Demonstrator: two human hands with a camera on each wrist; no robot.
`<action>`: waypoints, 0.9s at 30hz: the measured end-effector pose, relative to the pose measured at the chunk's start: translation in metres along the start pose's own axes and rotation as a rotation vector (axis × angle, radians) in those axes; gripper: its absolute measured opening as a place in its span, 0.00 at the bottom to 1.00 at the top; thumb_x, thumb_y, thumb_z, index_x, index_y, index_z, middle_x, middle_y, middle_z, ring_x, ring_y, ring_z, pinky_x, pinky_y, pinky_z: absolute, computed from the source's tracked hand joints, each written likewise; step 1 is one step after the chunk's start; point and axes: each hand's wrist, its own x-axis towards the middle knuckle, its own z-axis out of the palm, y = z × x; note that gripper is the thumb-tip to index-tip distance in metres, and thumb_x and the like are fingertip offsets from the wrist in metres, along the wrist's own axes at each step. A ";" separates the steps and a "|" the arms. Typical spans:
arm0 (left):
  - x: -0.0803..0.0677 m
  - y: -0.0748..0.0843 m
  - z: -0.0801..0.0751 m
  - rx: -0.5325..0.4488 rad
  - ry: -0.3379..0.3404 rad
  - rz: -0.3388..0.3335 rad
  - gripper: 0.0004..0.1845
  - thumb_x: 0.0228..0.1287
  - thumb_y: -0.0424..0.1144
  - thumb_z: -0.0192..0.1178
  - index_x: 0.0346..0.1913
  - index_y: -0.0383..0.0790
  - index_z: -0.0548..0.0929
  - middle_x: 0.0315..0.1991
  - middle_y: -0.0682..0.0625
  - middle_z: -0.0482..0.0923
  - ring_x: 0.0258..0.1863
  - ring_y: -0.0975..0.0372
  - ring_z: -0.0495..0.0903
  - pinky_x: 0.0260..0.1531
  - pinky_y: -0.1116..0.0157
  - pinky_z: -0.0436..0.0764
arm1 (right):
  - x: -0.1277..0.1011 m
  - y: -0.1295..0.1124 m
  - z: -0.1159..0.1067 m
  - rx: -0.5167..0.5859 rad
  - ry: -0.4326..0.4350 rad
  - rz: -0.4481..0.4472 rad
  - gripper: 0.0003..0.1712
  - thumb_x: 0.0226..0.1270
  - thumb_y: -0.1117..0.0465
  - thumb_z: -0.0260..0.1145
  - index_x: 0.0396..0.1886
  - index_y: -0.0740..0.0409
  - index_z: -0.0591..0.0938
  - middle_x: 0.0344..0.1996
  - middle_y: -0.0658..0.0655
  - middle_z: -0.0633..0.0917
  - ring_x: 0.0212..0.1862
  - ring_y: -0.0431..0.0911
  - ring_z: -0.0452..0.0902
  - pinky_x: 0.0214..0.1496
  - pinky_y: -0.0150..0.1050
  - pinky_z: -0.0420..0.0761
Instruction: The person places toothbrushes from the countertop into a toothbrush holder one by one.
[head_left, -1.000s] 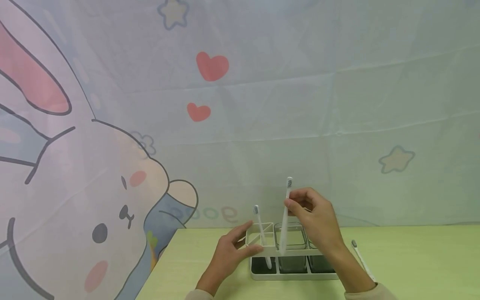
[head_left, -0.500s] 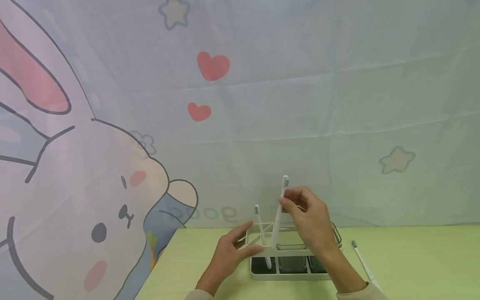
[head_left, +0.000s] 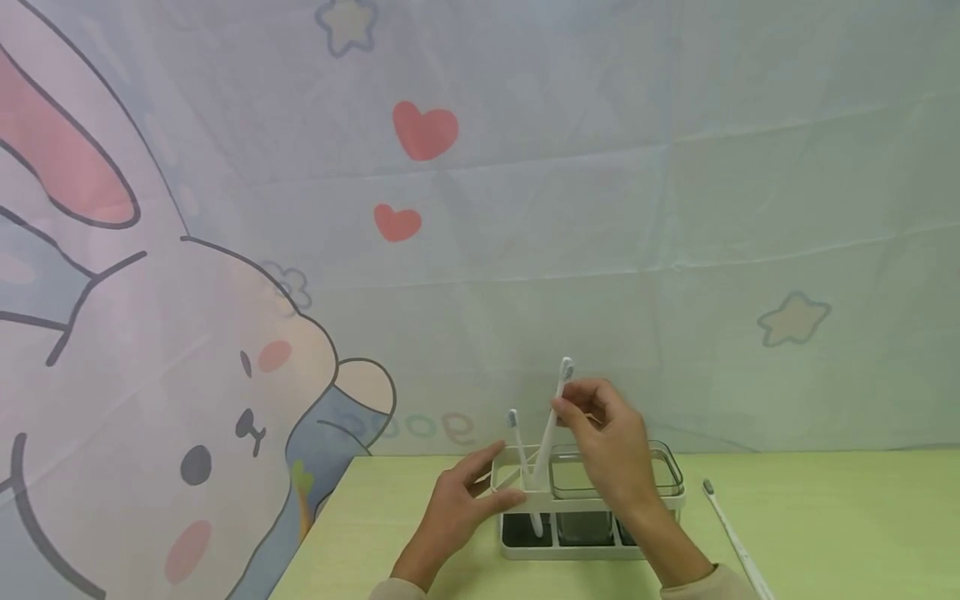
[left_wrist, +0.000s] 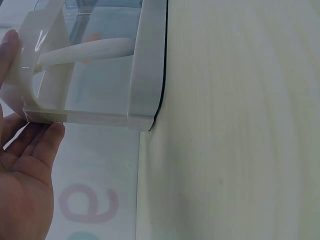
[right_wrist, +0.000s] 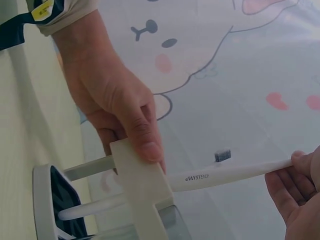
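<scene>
A white toothbrush holder (head_left: 592,552) with a divided top section on the left and clear cups stands on the table. My left hand (head_left: 457,504) grips its left end, thumb in front and fingers behind. One white toothbrush (head_left: 518,442) leans in the divided section; its handle (left_wrist: 95,52) shows inside the frame in the left wrist view. With my right hand (head_left: 611,437) I pinch a second white toothbrush (head_left: 549,437) near its head, bristles up. That brush's lettered handle (right_wrist: 215,180) slants down, its lower end at the divided section's opening beside the first brush.
Another white toothbrush (head_left: 735,537) with dark bristles lies on the yellow-green table (head_left: 840,517), right of the holder. Clear cups (head_left: 667,467) fill the holder's middle and right places. A cloth (head_left: 562,225) printed with a rabbit and hearts hangs behind the table.
My right hand has moved left and slightly down, bringing the toothbrush from above the middle cup to the divided section. The left hand stays on the holder.
</scene>
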 end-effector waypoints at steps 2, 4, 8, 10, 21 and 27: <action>0.000 0.000 0.000 0.005 -0.003 0.000 0.40 0.65 0.43 0.78 0.76 0.33 0.74 0.73 0.38 0.73 0.72 0.46 0.74 0.69 0.59 0.78 | -0.001 0.004 0.002 -0.004 -0.007 -0.002 0.09 0.75 0.69 0.71 0.50 0.65 0.83 0.44 0.59 0.87 0.48 0.49 0.87 0.54 0.36 0.90; 0.000 0.000 0.000 0.008 -0.006 -0.002 0.41 0.65 0.43 0.78 0.76 0.33 0.74 0.73 0.39 0.73 0.72 0.46 0.74 0.69 0.59 0.78 | -0.002 0.007 0.004 -0.001 -0.019 0.004 0.09 0.74 0.70 0.71 0.50 0.65 0.83 0.44 0.59 0.87 0.47 0.50 0.87 0.53 0.36 0.90; 0.000 0.000 0.000 -0.004 -0.010 -0.005 0.41 0.65 0.43 0.78 0.76 0.33 0.73 0.73 0.38 0.74 0.72 0.46 0.74 0.69 0.59 0.78 | -0.002 0.015 0.007 -0.019 -0.033 0.024 0.09 0.73 0.70 0.71 0.50 0.66 0.83 0.44 0.59 0.86 0.46 0.50 0.87 0.52 0.35 0.90; 0.000 0.000 0.000 -0.008 -0.009 -0.004 0.41 0.65 0.43 0.78 0.76 0.32 0.73 0.73 0.38 0.74 0.72 0.47 0.74 0.68 0.59 0.78 | -0.002 0.018 0.008 -0.034 -0.037 0.032 0.09 0.73 0.71 0.71 0.49 0.66 0.83 0.45 0.60 0.85 0.45 0.50 0.86 0.52 0.34 0.90; 0.000 0.000 0.000 0.019 -0.003 -0.001 0.41 0.65 0.44 0.78 0.76 0.32 0.73 0.73 0.38 0.74 0.72 0.46 0.74 0.68 0.60 0.78 | -0.005 0.031 0.011 -0.108 -0.085 0.068 0.07 0.72 0.70 0.72 0.47 0.64 0.85 0.40 0.55 0.87 0.43 0.47 0.85 0.51 0.34 0.89; 0.000 0.001 0.000 0.011 -0.004 -0.007 0.41 0.66 0.43 0.78 0.77 0.33 0.73 0.73 0.38 0.74 0.72 0.46 0.74 0.68 0.60 0.78 | -0.008 0.035 0.011 -0.135 -0.104 0.083 0.08 0.71 0.68 0.74 0.46 0.63 0.85 0.40 0.54 0.87 0.43 0.46 0.84 0.53 0.36 0.88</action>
